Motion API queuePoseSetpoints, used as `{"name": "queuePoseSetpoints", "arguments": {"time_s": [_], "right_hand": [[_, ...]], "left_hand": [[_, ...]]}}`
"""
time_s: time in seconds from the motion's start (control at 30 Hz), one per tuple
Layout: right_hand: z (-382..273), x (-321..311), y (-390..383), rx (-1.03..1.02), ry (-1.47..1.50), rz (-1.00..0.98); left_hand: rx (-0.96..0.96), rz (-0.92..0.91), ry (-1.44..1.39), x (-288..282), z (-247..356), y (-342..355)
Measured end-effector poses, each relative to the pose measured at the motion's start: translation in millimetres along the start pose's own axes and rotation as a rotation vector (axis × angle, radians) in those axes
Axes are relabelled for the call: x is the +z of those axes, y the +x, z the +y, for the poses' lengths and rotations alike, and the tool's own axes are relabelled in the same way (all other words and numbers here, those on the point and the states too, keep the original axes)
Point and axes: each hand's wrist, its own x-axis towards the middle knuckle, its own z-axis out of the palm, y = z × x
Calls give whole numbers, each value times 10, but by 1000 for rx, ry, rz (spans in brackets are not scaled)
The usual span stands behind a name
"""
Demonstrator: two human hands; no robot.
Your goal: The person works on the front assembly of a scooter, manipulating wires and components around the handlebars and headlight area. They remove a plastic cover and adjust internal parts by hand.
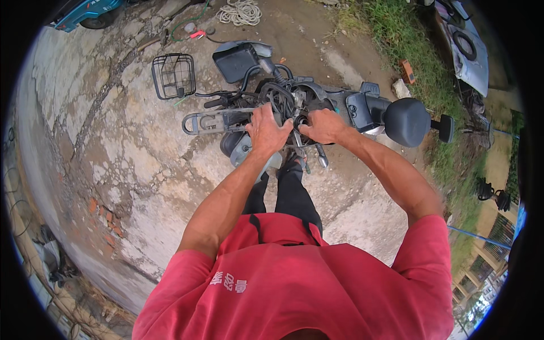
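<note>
My left hand (266,131) rests on the middle of a partly stripped scooter (359,107), fingers spread over its front parts, with the thumb near a dark central opening. My right hand (322,126) is just to the right, fingers curled at a round black part (301,120); what exactly they grip is hidden. A grey bracket (207,121) sticks out left beside my left hand. Cables (279,97) and bent tubing lie above both hands. The black seat (406,122) is at the scooter's right end.
A wire basket (173,75), loose dark panel (235,61), rope coil (238,12) and red tool (198,34) lie on cracked concrete (113,170). Grass (408,51) borders the right, with an orange object (407,70). A teal vehicle (82,17) stands top left.
</note>
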Motion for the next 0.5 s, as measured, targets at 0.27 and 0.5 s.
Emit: {"name": "queuePoseSetpoints", "arguments": {"time_s": [0.27,0.5], "right_hand": [[180,225,189,418,768,-203],[125,228,128,298,585,-52]], "left_hand": [[13,-5,0,38,-29,3],[22,17,15,72,-12,6]]}}
